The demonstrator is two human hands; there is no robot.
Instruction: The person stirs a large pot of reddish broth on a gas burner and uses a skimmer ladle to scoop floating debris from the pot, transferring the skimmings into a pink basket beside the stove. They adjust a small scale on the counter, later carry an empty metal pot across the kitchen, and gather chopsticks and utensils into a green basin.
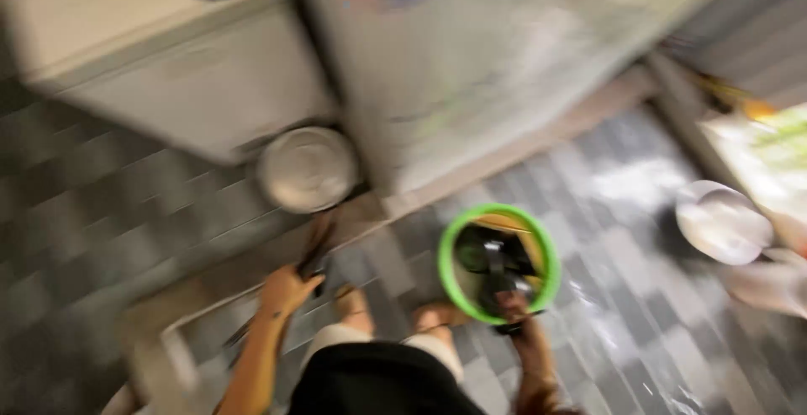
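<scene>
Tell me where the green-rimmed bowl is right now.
In the head view, the green-rimmed bowl is low and right of centre, held by the right hand over the grey tiled floor, right of the person's feet.

Gripping a pan (307, 169) handle in left hand (286, 289), carrying green bucket (498, 262) in right hand (514, 307), blurry tiled floor (101, 205).

Heavy motion blur, seemingly dim indoor light.
</scene>
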